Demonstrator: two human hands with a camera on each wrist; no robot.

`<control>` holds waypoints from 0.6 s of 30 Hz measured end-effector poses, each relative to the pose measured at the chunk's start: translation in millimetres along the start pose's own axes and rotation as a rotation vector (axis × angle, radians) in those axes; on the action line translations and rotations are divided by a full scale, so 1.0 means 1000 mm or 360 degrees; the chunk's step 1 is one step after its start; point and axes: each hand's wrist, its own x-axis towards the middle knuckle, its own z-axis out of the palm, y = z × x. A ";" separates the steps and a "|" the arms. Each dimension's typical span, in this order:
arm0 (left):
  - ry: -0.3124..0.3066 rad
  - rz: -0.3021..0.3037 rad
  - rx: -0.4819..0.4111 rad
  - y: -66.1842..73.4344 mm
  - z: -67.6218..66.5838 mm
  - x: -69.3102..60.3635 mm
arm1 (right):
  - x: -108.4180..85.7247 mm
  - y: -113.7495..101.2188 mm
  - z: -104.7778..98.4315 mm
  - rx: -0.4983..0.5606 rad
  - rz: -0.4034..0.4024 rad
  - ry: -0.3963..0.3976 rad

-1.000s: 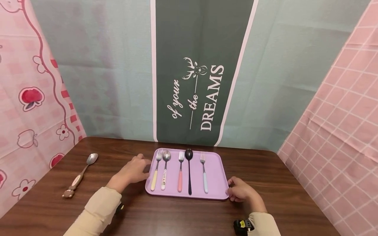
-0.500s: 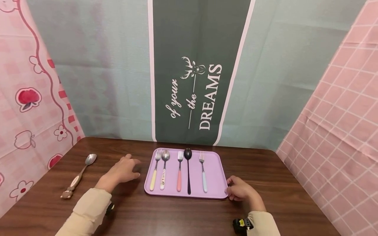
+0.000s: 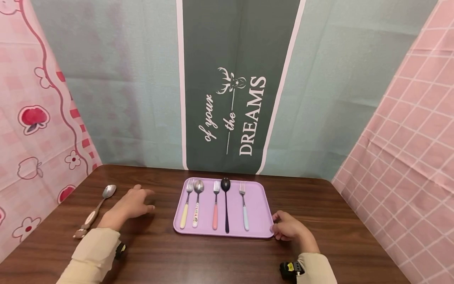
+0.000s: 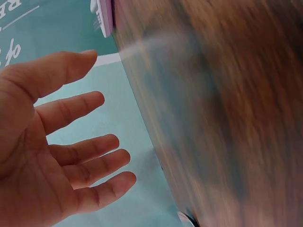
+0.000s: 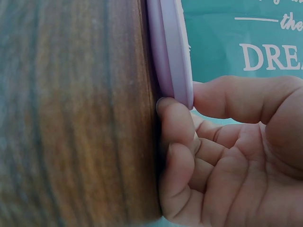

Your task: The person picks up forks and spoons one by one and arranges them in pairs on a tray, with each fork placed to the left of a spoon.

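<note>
A lilac tray (image 3: 232, 232) lies on the wooden table, bearing a yellow-handled fork (image 3: 184, 216), a spoon with a white patterned handle (image 3: 196, 215), a pink-handled fork (image 3: 215, 216), a long black spoon (image 3: 227, 209) and a light-blue-handled fork (image 3: 246, 217). My right hand (image 3: 290, 228) pinches the tray's near right corner; in the right wrist view the thumb is on the rim and curled fingers are beneath. Fingers spread, my left hand (image 3: 130, 204) is over the table between the tray and a spoon with a brown bear handle (image 3: 92, 217), holding nothing. The left forearm partly hides that handle's end.
The wooden table (image 3: 198, 260) ends at a grey-green cloth backdrop (image 3: 142, 98) with printed lettering. Pink patterned cloth (image 3: 39, 157) hangs at the left and pink checked cloth (image 3: 404, 157) at the right.
My left hand has moved left from beside the tray's left edge towards the bear-handled spoon. The right hand keeps its pinch on the tray corner, and the cutlery lies as before.
</note>
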 end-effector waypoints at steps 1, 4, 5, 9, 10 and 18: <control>-0.0001 -0.0004 -0.0004 -0.002 0.000 -0.001 | 0.000 0.000 0.000 0.0004 -0.0001 0.0000; 0.0006 -0.0024 -0.0001 -0.007 -0.002 -0.004 | 0.000 0.000 0.000 0.0006 0.0003 -0.0001; 0.0011 -0.0030 0.0002 -0.009 -0.003 -0.005 | -0.001 0.000 0.000 0.0003 0.0003 0.0001; 0.0041 -0.0042 0.0019 -0.013 -0.005 -0.009 | -0.001 0.000 0.000 -0.0016 -0.0002 -0.0001; 0.0046 -0.0044 0.0026 -0.014 -0.005 -0.010 | -0.001 0.000 0.000 -0.0019 -0.0005 -0.0003; 0.0035 -0.0084 0.0096 -0.025 -0.009 -0.015 | 0.001 0.002 -0.001 -0.0007 0.0000 -0.0010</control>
